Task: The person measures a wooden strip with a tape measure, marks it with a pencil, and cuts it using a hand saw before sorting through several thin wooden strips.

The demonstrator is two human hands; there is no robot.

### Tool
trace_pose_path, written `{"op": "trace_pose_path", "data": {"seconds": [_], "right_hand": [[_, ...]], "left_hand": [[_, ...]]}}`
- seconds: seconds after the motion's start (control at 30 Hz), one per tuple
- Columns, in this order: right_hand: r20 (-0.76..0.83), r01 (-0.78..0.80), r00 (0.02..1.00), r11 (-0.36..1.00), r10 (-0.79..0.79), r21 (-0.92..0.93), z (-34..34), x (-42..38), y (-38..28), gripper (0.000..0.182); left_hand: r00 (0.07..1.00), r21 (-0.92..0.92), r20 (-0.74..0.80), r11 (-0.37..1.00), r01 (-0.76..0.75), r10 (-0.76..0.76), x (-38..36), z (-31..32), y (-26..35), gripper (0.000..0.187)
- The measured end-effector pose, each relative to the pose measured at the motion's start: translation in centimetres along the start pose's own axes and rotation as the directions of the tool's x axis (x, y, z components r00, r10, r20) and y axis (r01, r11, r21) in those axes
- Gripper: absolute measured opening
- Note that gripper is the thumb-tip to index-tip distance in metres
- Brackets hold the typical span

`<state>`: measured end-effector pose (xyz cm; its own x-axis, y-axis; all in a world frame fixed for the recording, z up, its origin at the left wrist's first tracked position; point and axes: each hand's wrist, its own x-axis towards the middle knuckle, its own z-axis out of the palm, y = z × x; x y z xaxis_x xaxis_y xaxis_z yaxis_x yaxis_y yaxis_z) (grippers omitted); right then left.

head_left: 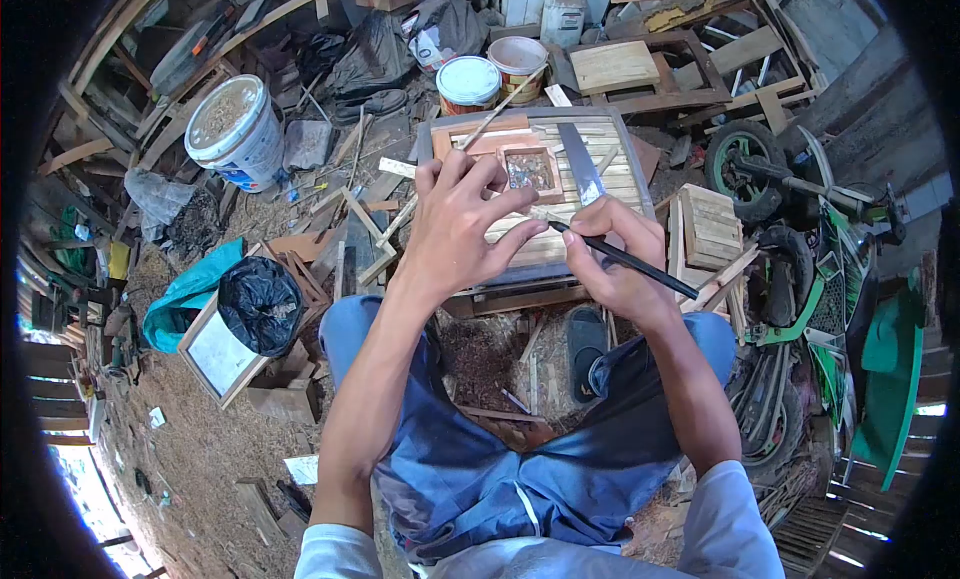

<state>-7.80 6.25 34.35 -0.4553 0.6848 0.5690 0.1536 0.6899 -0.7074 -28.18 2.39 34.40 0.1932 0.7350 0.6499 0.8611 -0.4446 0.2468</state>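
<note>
My right hand grips a slim black pen, its tip pointing left toward the other hand. My left hand has its thumb and forefinger drawn together around something small and pale near the pen's tip; its kind is too small to make out. Both hands are above a low worktable topped with wooden slats. On it, just beyond my fingers, is a small square wooden box with small bits inside. A flat metal blade lies to the right of the box.
White buckets stand at left and behind the table. A slatted wooden panel leans at right, near a green motorbike. A bin with a black bag is at left. Wood scraps and sawdust cover the floor.
</note>
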Motion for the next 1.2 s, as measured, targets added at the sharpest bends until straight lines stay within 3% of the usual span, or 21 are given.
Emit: {"op": "trace_pose_path", "data": {"seconds": [0.3,1.2], "right_hand": [[-0.019,0.079,0.997,0.996,-0.080,-0.039,-0.11,0.22,0.33,0.014],[-0.024,0.073,0.997,0.997,-0.074,-0.033,-0.15,0.31,0.39,0.014]], "left_hand": [[0.999,0.009,0.047,1.000,0.003,-0.003,-0.03,-0.18,0.00,0.025],[0.999,-0.039,0.032,0.999,0.007,-0.006,0.02,-0.07,0.06,0.027]]}}
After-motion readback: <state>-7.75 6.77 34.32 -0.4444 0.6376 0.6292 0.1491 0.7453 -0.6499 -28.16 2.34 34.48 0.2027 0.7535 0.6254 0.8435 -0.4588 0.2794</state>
